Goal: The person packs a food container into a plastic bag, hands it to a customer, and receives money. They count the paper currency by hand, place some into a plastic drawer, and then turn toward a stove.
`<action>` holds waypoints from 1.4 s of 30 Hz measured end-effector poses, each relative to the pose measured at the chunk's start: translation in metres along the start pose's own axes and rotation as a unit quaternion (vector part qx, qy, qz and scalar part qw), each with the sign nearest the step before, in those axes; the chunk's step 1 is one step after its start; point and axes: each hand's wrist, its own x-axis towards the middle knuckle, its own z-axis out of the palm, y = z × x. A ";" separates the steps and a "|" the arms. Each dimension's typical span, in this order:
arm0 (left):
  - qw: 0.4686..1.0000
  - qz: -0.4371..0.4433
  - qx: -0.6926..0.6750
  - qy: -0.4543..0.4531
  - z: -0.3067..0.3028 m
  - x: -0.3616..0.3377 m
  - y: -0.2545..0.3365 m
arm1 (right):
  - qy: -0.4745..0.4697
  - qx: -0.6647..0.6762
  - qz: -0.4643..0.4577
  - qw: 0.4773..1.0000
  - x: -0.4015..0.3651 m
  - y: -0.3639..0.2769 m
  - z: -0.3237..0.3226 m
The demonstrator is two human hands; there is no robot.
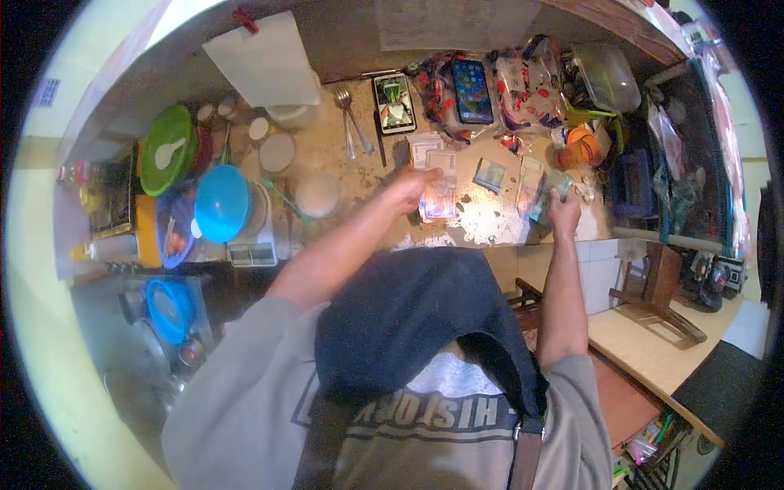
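My left hand [412, 189] is closed on the edge of a pinkish banknote [441, 201], at a small stack of similar notes lying on the counter. More pale notes [424, 149] show just beyond it. My right hand [564, 212] pinches some greenish banknotes [558, 183] at the right of the counter. Beside these, another row of overlapping notes [529, 175] lies flat. Between my two hands rests a small folded bundle of bluish notes [490, 174], touched by neither.
Two phones [394, 104] [472, 91], a fork and spoon [351, 122] and red-patterned plastic packs [527, 82] lie at the back. Leftward stand a blue bowl [221, 202] on a scale [252, 254] and a green lid [167, 151]. An orange cup [582, 149] sits right.
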 end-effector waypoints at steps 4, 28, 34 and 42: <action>0.999 -0.031 -0.008 -0.019 -0.003 0.005 -0.004 | -0.127 0.333 0.084 0.930 -0.016 -0.002 -0.006; 0.991 -0.003 0.020 -0.131 0.033 -0.008 -0.012 | -0.262 0.584 0.164 0.751 -0.078 -0.114 0.034; 0.981 -0.009 0.037 -0.190 0.024 -0.007 -0.009 | -0.258 0.589 0.139 0.753 -0.071 -0.117 0.020; 0.993 0.035 0.056 -0.096 0.028 -0.001 -0.007 | -0.330 0.600 0.162 0.710 -0.072 -0.111 0.015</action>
